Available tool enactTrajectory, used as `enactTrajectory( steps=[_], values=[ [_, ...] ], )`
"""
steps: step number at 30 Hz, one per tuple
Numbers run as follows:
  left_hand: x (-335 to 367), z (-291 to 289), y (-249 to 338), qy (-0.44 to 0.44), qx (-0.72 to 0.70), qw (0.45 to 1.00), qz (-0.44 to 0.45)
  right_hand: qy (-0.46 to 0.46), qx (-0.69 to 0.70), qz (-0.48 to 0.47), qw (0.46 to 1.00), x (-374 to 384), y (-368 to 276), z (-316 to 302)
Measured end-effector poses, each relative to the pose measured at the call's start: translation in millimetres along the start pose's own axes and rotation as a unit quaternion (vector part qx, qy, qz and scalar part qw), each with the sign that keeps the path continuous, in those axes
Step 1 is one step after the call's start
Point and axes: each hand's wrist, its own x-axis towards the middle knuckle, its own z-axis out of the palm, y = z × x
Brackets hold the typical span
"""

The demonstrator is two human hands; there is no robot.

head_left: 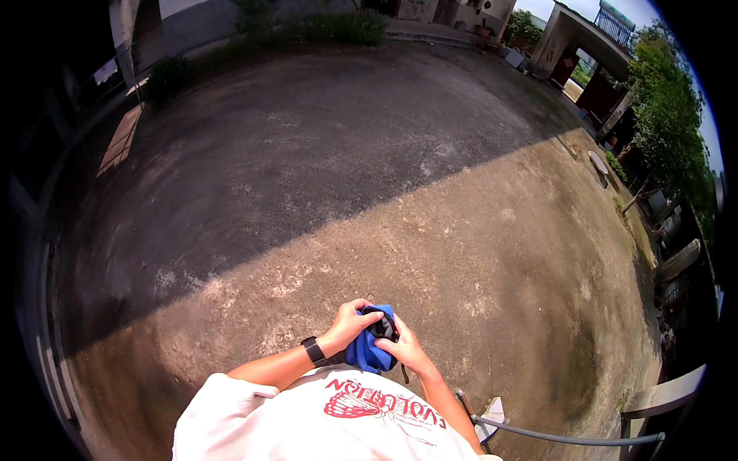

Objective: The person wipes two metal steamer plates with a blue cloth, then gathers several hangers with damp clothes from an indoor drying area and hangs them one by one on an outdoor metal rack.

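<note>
Close in front of my shirt I hold a blue cloth pouch (363, 351), its dark grey inside showing through a gap at the top. My left hand (350, 326), with a black watch on its wrist, grips the left side of the rim, thumb laid over the edge. On the right side my right hand (405, 349) pinches the cloth, its thumb near the opening. A thin dark cord or strap hangs below the right hand, and a small loop shows above the left fingers. Whether anything lies inside the pouch I cannot tell.
I am over a concrete yard (415, 230), part shaded, part sunlit. A grey metal pipe (569, 439) and a white object (493, 413) are close at my lower right. A tree (667, 115) and a gateway (584, 73) stand at the far right; bushes (338, 29) line the back.
</note>
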Motion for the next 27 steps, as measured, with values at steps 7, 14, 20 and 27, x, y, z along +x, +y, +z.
enactTrajectory(
  steps=[7,14,20,27],
  values=[
    [191,-8,45,-0.042,-0.020,0.999,-0.001,0.093,0.176,0.034,0.979,168,-14,-109],
    [356,47,141,-0.087,-0.138,0.981,-0.102,0.274,0.045,-0.098,0.956,289,-46,-208],
    [530,92,182,-0.049,-0.131,0.990,-0.003,0.187,-0.363,-0.209,0.889,407,-92,-297],
    [707,98,282,0.024,-0.022,0.995,0.097,0.106,0.086,-0.163,0.977,571,-139,-437]
  ],
)
